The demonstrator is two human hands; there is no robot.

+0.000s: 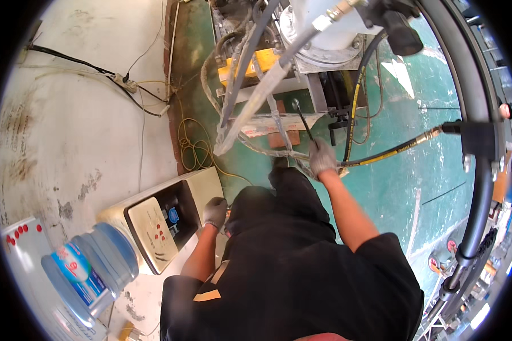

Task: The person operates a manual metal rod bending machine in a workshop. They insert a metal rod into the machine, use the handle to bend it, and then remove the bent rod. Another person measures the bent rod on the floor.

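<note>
Green floor [392,187], stained white wall [108,131], right fingers [320,152] gripping a wrench [304,120], left fingers [215,208], hold unclear

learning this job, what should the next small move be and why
Probably bring the left hand across to steady the yellow-marked black hose running rightward: the right hand, holding a wrench, is by its near end, while the left is off beside the cream water dispenser; whether it holds anything is unclear.

Slender dark wrench [304,123], aslant
</note>
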